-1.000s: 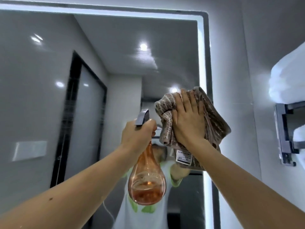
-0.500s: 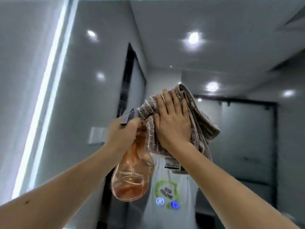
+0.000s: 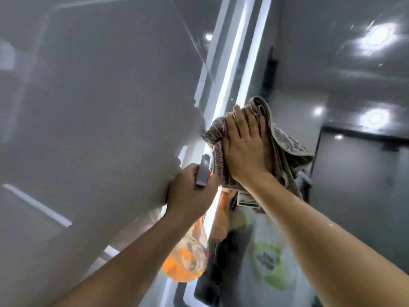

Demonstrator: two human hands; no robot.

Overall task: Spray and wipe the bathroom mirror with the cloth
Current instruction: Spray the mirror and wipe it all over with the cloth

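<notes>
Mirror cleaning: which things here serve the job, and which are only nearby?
Serve the job:
- cloth, pressed flat on the mirror by the right hand
- orange spray bottle, gripped by the left hand

Only nearby:
- grey wall left of the mirror
- lit strip along the mirror's edge

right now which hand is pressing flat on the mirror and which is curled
The right hand lies flat, pressing the cloth; the left hand is curled around the spray bottle.
</notes>
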